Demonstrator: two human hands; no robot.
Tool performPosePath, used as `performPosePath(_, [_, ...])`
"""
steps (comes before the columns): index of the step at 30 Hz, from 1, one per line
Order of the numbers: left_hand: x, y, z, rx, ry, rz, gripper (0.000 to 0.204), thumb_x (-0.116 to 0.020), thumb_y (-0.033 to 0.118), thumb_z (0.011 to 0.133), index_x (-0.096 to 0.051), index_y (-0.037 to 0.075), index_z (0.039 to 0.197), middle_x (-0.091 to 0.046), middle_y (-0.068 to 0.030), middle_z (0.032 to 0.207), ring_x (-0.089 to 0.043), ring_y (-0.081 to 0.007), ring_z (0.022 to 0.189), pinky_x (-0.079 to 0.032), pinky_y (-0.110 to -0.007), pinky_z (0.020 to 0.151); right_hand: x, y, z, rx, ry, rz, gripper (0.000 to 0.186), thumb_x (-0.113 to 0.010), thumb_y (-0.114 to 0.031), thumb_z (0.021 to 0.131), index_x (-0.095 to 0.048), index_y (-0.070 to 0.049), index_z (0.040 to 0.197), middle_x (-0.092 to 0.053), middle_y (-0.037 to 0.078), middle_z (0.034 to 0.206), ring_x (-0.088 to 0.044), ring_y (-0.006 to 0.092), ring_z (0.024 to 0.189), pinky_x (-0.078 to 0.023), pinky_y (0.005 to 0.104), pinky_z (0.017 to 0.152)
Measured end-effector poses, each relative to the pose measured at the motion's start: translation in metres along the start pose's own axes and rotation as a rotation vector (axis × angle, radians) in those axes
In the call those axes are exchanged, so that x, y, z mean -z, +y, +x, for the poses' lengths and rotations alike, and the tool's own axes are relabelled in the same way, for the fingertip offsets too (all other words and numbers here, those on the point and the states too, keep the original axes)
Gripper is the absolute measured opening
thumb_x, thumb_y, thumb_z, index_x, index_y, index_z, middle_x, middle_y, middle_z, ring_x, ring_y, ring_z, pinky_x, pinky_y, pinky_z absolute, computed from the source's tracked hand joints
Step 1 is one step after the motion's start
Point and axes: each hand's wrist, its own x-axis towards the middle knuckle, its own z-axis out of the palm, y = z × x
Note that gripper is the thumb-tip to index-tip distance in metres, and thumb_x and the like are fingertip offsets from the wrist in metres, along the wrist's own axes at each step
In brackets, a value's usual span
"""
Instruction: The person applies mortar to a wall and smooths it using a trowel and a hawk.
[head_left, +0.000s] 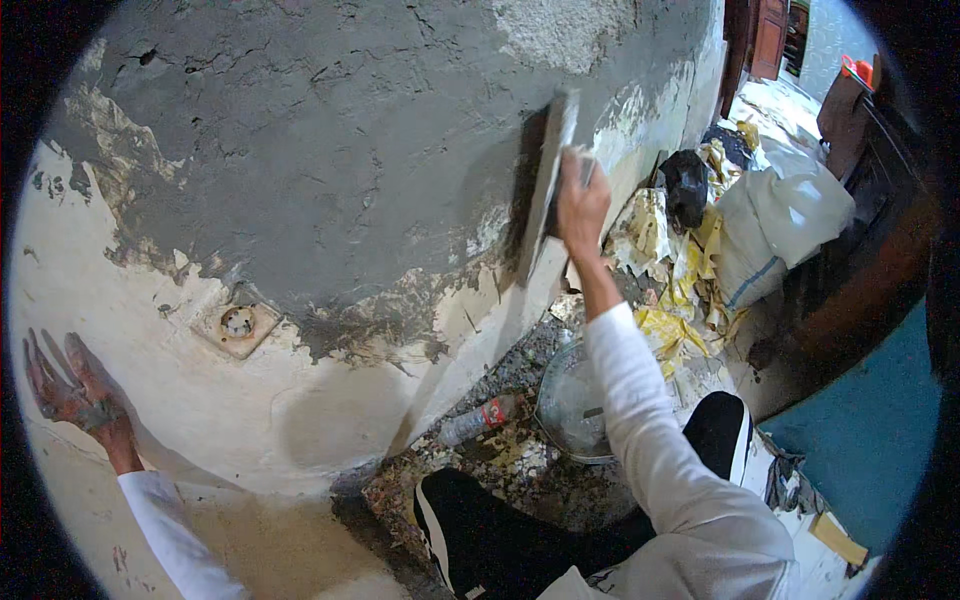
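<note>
My right hand [583, 203] is closed round the handle of a long flat plastering float [549, 175], which it holds nearly upright against the wall. Wet grey plaster [330, 150] covers much of the wall to the left of the float, rough and cracked in places. Far to the left, my left hand [80, 388] lies spread against the pale bare part of the wall, smudged with grey and holding nothing. Between the hands, below the plaster's ragged lower edge, a square socket box [238, 322] is set in the wall.
A bucket [575, 405] stands by my right forearm, with a plastic bottle [480, 420] lying beside it. Rubble and yellow scraps [680, 290], a black bag [685, 188] and a white sack [765, 225] line the wall's foot. Dark wooden furniture [870, 230] stands at right.
</note>
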Motion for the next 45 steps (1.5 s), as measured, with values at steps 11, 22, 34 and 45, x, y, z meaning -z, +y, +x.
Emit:
performPosePath(11, [-0.009, 0.027, 0.002, 0.015, 0.010, 0.116, 0.057, -0.071, 0.019, 0.098, -0.048, -0.004, 0.145, -0.049, -0.0213, 0.151, -0.052, -0.0358, 0.136, -0.045, -0.047, 0.114, -0.051, -0.083, -0.040, 0.242, -0.104, -0.019, 0.049, -0.075, -0.050, 0.093, -0.066, -0.002, 0.091, -0.065, 0.017, 0.069, -0.061, 0.0282, 0.056, -0.047, 0.0427, 0.054])
performPosePath(22, [-0.016, 0.049, 0.008, 0.002, 0.097, 0.091, 0.059, -0.075, 0.022, 0.095, -0.053, -0.002, 0.144, -0.053, -0.0227, 0.147, -0.054, -0.0365, 0.133, -0.042, -0.047, 0.115, -0.040, -0.066, -0.169, 0.824, -0.513, -0.065, 0.054, -0.080, -0.053, 0.085, -0.055, -0.005, 0.085, -0.055, 0.010, 0.077, -0.058, 0.0247, 0.067, -0.049, 0.0364, 0.054])
performPosePath(34, [-0.001, 0.050, 0.011, -0.153, 0.149, 0.489, 0.059, -0.077, 0.014, 0.092, -0.051, 0.001, 0.144, -0.051, -0.0183, 0.147, -0.047, -0.0339, 0.139, -0.044, -0.047, 0.115, -0.040, -0.180, 0.004, 1.115, -0.255, -0.139, 0.059, -0.083, -0.057, 0.078, -0.051, -0.008, 0.080, -0.049, 0.007, 0.070, -0.053, 0.0253, 0.057, -0.045, 0.0386, 0.051])
performPosePath(45, [-0.003, 0.033, 0.004, -0.073, 0.098, 0.238, 0.056, -0.078, 0.019, 0.092, -0.056, -0.003, 0.138, -0.061, -0.0216, 0.133, -0.059, -0.0335, 0.122, -0.045, -0.043, 0.109, -0.089, -0.214, -0.006, 1.617, -0.265, -0.136, 0.040, -0.080, -0.043, 0.082, -0.055, -0.012, 0.083, -0.057, 0.002, 0.078, -0.060, 0.0203, 0.067, -0.050, 0.0332, 0.056])
